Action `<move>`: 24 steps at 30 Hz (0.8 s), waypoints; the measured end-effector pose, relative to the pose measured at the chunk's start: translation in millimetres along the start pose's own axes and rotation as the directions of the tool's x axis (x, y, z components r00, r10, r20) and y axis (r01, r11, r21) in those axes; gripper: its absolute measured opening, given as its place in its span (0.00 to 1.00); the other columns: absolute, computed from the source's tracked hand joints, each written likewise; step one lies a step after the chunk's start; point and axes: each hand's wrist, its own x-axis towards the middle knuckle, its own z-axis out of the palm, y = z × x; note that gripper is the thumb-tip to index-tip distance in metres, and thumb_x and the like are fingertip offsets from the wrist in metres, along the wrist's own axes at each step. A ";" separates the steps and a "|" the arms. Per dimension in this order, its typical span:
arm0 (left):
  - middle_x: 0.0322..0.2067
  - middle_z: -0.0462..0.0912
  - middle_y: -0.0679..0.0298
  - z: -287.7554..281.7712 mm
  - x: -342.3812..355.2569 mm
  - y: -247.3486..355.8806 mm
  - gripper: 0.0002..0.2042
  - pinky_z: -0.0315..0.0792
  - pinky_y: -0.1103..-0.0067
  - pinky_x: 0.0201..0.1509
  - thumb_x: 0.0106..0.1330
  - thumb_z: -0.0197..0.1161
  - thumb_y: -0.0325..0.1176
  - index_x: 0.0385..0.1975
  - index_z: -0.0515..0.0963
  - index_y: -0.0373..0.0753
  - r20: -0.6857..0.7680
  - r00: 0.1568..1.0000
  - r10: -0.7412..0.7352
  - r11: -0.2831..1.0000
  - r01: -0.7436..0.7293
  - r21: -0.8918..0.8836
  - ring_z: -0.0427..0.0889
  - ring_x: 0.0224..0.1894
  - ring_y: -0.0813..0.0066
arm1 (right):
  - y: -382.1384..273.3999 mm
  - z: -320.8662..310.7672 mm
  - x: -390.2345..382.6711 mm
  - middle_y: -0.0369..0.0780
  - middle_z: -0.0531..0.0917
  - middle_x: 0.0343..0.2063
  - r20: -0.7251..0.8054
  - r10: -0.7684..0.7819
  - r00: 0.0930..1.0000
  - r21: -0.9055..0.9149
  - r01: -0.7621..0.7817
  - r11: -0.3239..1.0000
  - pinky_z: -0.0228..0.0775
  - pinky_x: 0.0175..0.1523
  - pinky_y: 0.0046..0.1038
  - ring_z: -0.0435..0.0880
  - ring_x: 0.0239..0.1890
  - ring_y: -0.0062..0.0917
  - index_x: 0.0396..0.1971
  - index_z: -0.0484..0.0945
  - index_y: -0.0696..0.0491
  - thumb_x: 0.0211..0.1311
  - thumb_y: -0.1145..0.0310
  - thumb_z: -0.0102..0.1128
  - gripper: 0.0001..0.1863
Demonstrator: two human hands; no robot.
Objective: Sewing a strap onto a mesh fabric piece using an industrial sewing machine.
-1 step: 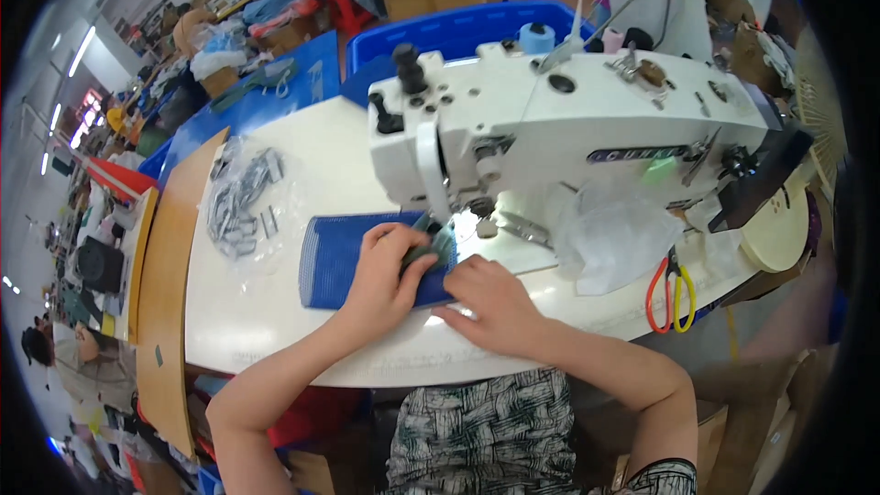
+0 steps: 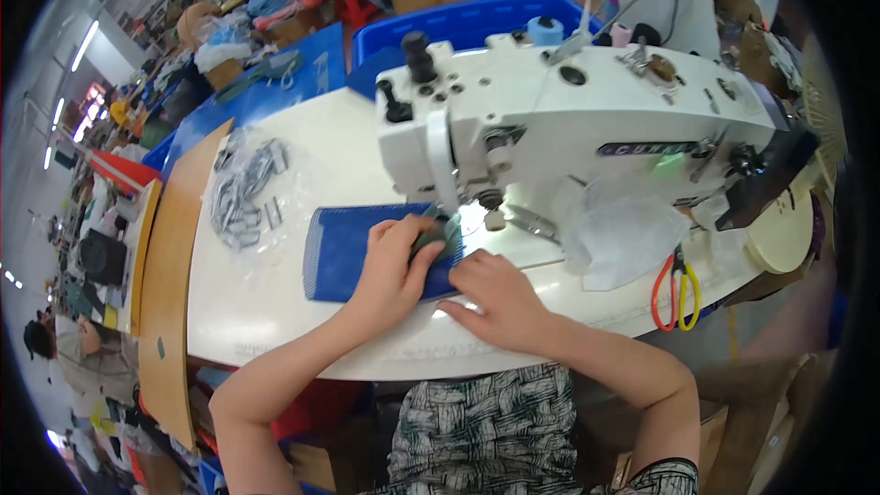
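Observation:
A blue mesh fabric piece [image 2: 339, 255] lies flat on the sewing table, its right end by the needle area of a white sewing machine [image 2: 550, 115]. My left hand [image 2: 396, 261] rests over this fabric, thumb and fingers closed on a small dark green fabric piece [image 2: 446, 236] beside the presser foot. Part of the green piece is hidden by my fingers. At the blue fabric's right edge, my right hand [image 2: 500, 301] has its fingers curled down onto the cloth, the thumb lying lower near the corner. The machine's lamp lights the spot just beyond my fingertips.
A clear plastic bag of grey strips [image 2: 247, 192] lies left on the white table [image 2: 275, 321]. Right of the needle sit crumpled white sheet material [image 2: 619, 238] and scissors with red and yellow handles [image 2: 676, 298]. Behind the machine stands a blue bin [image 2: 412, 29].
The whole view has shifted slightly, so everything appears a little further right. My hands keep nearly the same hold and place on the fabric.

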 end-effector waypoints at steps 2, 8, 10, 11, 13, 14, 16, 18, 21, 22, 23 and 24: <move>0.39 0.82 0.61 3.7 6.9 3.3 0.05 0.68 0.68 0.55 0.67 0.67 0.26 0.40 0.84 0.38 0.094 0.965 -0.244 0.969 0.246 -0.008 0.80 0.42 0.58 | -0.4 -1.5 0.6 0.36 0.80 0.37 -0.039 -0.001 0.999 0.047 0.003 0.999 0.70 0.46 0.36 0.78 0.46 0.35 0.39 0.79 0.52 0.60 0.66 0.68 0.11; 0.39 0.83 0.63 0.8 6.6 -0.5 0.09 0.62 0.67 0.56 0.54 0.69 0.23 0.33 0.87 0.42 0.156 0.965 0.213 0.914 -0.253 0.318 0.80 0.47 0.66 | -3.5 0.4 1.7 0.35 0.78 0.34 -0.030 -0.142 0.989 -0.079 0.140 0.987 0.71 0.44 0.33 0.78 0.43 0.31 0.29 0.80 0.51 0.56 0.70 0.67 0.04; 0.40 0.84 0.65 1.5 7.1 -4.0 0.11 0.59 0.64 0.59 0.52 0.67 0.22 0.35 0.86 0.42 0.164 0.957 0.238 0.914 -0.278 0.297 0.80 0.49 0.69 | -5.4 3.4 -0.7 0.35 0.79 0.34 -0.055 -0.119 0.991 -0.087 0.114 0.990 0.72 0.44 0.32 0.79 0.43 0.30 0.29 0.80 0.52 0.56 0.71 0.67 0.04; 0.42 0.85 0.66 -1.2 7.9 -5.5 0.11 0.59 0.64 0.59 0.53 0.67 0.22 0.36 0.86 0.42 0.226 0.944 0.242 0.906 -0.303 0.295 0.80 0.51 0.68 | -6.5 4.6 -1.9 0.35 0.80 0.35 -0.081 -0.099 0.992 -0.103 0.090 0.991 0.74 0.44 0.31 0.80 0.43 0.29 0.30 0.81 0.52 0.55 0.71 0.67 0.04; 0.44 0.86 0.66 -2.2 7.9 -6.1 0.11 0.58 0.65 0.60 0.54 0.66 0.21 0.37 0.86 0.42 0.289 0.925 0.245 0.900 -0.328 0.287 0.80 0.53 0.68 | -8.9 4.7 -4.2 0.35 0.81 0.36 -0.114 -0.103 0.988 -0.124 0.088 0.988 0.75 0.44 0.30 0.81 0.44 0.28 0.31 0.81 0.52 0.54 0.71 0.67 0.05; 0.46 0.86 0.66 -2.1 7.0 -5.8 0.12 0.58 0.64 0.60 0.55 0.65 0.21 0.37 0.86 0.41 0.297 0.930 0.219 0.909 -0.305 0.285 0.79 0.54 0.68 | -9.7 4.9 -4.9 0.35 0.83 0.37 -0.146 -0.112 0.983 -0.150 0.090 0.985 0.75 0.45 0.29 0.82 0.45 0.28 0.32 0.82 0.52 0.53 0.71 0.67 0.06; 0.47 0.86 0.66 -2.5 4.6 -6.8 0.12 0.57 0.64 0.60 0.55 0.65 0.21 0.38 0.85 0.41 0.305 0.933 0.190 0.916 -0.280 0.287 0.79 0.56 0.67 | -9.4 5.5 -6.1 0.35 0.83 0.38 -0.130 -0.123 0.984 -0.164 0.101 0.981 0.76 0.46 0.29 0.82 0.47 0.28 0.33 0.82 0.52 0.53 0.70 0.67 0.07; 0.47 0.86 0.66 1.5 3.1 -8.6 0.13 0.57 0.63 0.60 0.55 0.65 0.22 0.40 0.86 0.41 0.259 0.947 0.190 0.928 -0.259 0.268 0.79 0.56 0.67 | -8.1 4.9 -6.3 0.35 0.84 0.39 -0.114 -0.132 0.985 -0.177 0.110 0.978 0.76 0.47 0.29 0.83 0.48 0.28 0.35 0.82 0.52 0.52 0.70 0.67 0.09; 0.46 0.87 0.66 4.9 2.5 -9.1 0.16 0.56 0.62 0.60 0.56 0.65 0.22 0.44 0.87 0.42 0.256 0.946 0.201 0.932 -0.264 0.246 0.78 0.56 0.66 | -7.4 2.6 -4.9 0.35 0.84 0.39 -0.097 -0.157 0.983 -0.209 0.134 0.969 0.77 0.47 0.31 0.83 0.48 0.28 0.36 0.83 0.52 0.52 0.70 0.66 0.10; 0.46 0.87 0.66 3.9 2.2 -9.1 0.16 0.56 0.62 0.60 0.56 0.65 0.22 0.44 0.87 0.42 0.256 0.946 0.198 0.934 -0.262 0.244 0.78 0.56 0.66 | -8.4 2.4 -4.7 0.35 0.84 0.39 -0.094 -0.150 0.984 -0.205 0.128 0.970 0.77 0.48 0.31 0.83 0.48 0.28 0.36 0.83 0.52 0.53 0.70 0.66 0.10; 0.45 0.87 0.66 2.5 1.9 -9.2 0.17 0.55 0.62 0.60 0.55 0.65 0.22 0.45 0.87 0.43 0.262 0.943 0.206 0.933 -0.269 0.237 0.78 0.56 0.66 | -8.9 2.8 -4.6 0.36 0.84 0.39 -0.090 -0.144 0.986 -0.201 0.123 0.972 0.77 0.48 0.31 0.83 0.48 0.28 0.37 0.83 0.52 0.53 0.70 0.66 0.10; 0.45 0.87 0.66 1.6 2.1 -9.9 0.19 0.55 0.62 0.60 0.55 0.65 0.22 0.47 0.88 0.43 0.267 0.940 0.215 0.933 -0.278 0.228 0.78 0.56 0.66 | -8.5 3.6 -5.2 0.36 0.84 0.39 -0.087 -0.141 0.986 -0.201 0.121 0.972 0.77 0.48 0.31 0.83 0.48 0.28 0.37 0.83 0.52 0.53 0.70 0.66 0.10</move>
